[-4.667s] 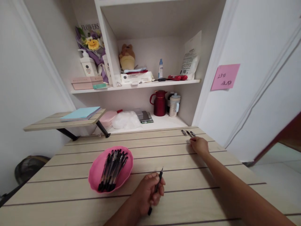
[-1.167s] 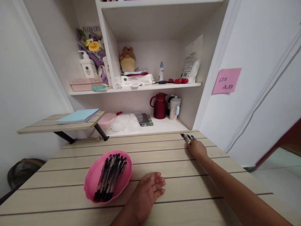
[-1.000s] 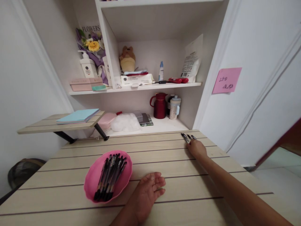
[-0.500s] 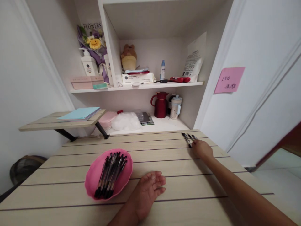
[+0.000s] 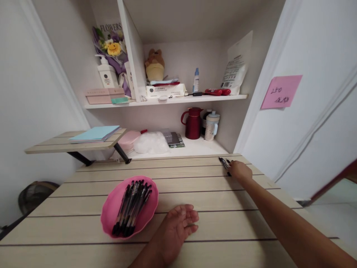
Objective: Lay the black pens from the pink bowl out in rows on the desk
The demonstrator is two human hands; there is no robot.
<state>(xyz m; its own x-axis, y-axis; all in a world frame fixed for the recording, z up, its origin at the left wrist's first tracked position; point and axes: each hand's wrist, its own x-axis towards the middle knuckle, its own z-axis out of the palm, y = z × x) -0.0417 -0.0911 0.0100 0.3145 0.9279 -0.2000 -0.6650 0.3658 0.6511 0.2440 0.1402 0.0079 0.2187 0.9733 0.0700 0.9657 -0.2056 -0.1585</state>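
At the far right of the table, my right hand (image 5: 240,172) has its fingers closed at a small group of black pens (image 5: 224,164). Their ends stick out to the left of the fingers, and the hand hides the rest. My left hand (image 5: 178,226) rests palm up on the table, fingers loosely curled and apart, with nothing in it. Just left of it stands a pink scalloped bowl (image 5: 107,212). A bundle of several black-capped pens (image 5: 133,206) lies slantwise inside the bowl.
A small raised shelf (image 5: 52,143) with blue paper (image 5: 96,133) stands at the back left. Behind the table, the cabinet holds a red jug (image 5: 193,124), a speckled cup (image 5: 211,128) and a white plastic bag (image 5: 151,143). A pink note (image 5: 281,92) is on the right wall.
My right hand has drawn in on the pens, which lie closer together and are more covered by the fingers. My left hand and the bowl stay put; the view has shifted slightly.
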